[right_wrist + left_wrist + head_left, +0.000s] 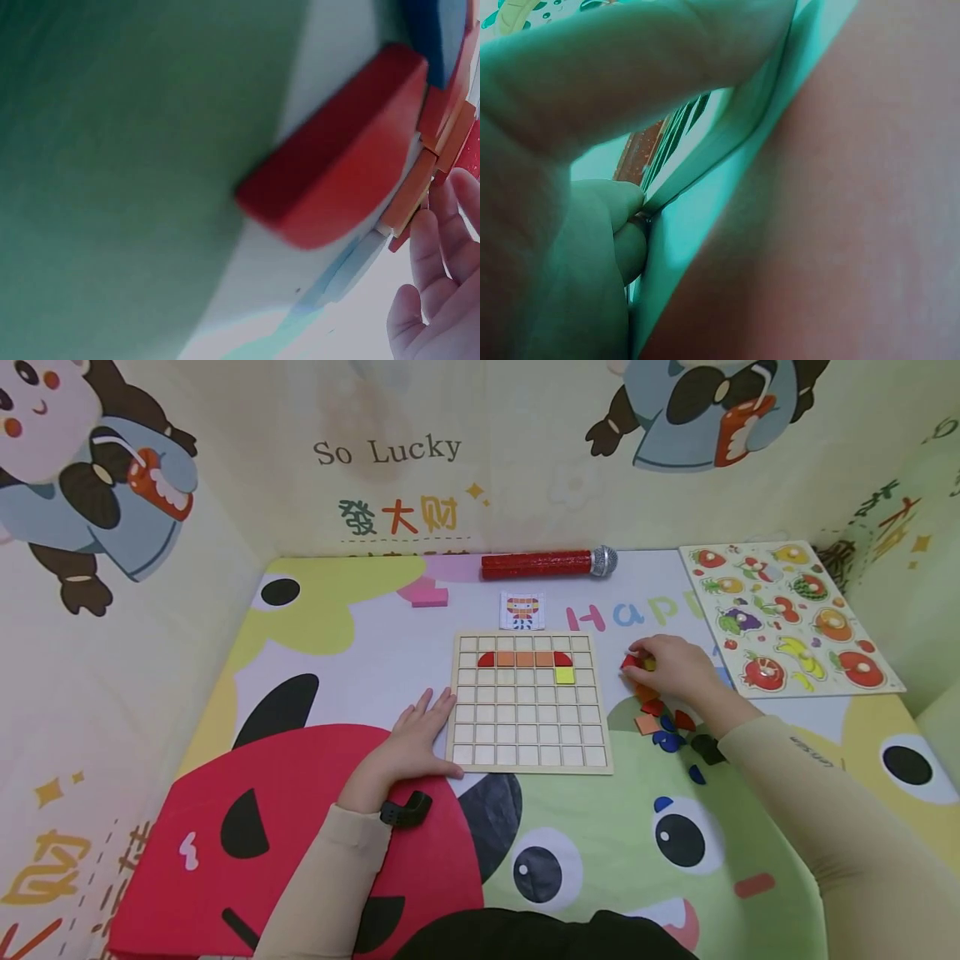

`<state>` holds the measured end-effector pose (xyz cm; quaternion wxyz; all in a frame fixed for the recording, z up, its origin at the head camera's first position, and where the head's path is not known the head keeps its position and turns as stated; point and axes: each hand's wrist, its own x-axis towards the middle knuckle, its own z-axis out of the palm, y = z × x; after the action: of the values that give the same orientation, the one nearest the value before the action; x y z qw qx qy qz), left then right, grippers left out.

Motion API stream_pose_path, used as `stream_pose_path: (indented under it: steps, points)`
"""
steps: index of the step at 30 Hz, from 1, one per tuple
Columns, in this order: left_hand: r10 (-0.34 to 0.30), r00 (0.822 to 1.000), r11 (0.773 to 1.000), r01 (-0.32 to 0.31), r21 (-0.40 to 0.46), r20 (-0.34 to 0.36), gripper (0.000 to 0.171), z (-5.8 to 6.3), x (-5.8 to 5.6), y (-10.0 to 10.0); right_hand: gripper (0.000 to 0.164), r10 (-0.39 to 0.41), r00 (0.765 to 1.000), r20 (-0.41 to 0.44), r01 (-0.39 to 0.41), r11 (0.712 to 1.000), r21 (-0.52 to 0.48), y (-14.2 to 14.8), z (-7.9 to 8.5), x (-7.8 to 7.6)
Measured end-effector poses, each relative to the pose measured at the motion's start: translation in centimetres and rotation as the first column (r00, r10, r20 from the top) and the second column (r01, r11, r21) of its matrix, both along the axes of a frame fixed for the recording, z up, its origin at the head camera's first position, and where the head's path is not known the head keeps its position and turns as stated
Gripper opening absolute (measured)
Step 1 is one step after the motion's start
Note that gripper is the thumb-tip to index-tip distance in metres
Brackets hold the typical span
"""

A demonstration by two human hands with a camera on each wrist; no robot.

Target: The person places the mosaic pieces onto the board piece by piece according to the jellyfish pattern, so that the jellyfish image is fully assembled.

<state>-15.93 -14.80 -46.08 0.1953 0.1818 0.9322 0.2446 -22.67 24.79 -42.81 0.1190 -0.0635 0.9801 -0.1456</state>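
Note:
On the table lies a wooden grid board (528, 710). Its upper rows hold a strip of three orange squares (525, 659) between two red quarter-round pieces, with a yellow square (564, 676) below the right end. My left hand (408, 743) rests at the board's left edge, fingers spread, thumb at the lower corner. To the right, my right hand (678, 672) reaches over loose pieces, its fingertips around a red piece (627, 662) beside a yellow piece (649, 665). I cannot tell whether it pinches the red one. Close to the right wrist camera lies another red piece (337, 157).
Loose orange, red, blue and black pieces (667, 741) lie below my right hand. Behind the board are a small picture card (522, 611), a red microphone (547, 564) and a pink block (429, 597). A fruit picture board (795, 618) lies at the back right.

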Motion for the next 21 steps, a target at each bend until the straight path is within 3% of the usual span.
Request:
stream_pose_path:
  steps: [21]
  points:
    - [0.005, 1.000, 1.000, -0.005, 0.004, -0.011, 0.115, -0.08, 0.08, 0.02, 0.042, -0.010, 1.000, 0.005, 0.010, 1.000, 0.001, -0.52, -0.34, 0.29]
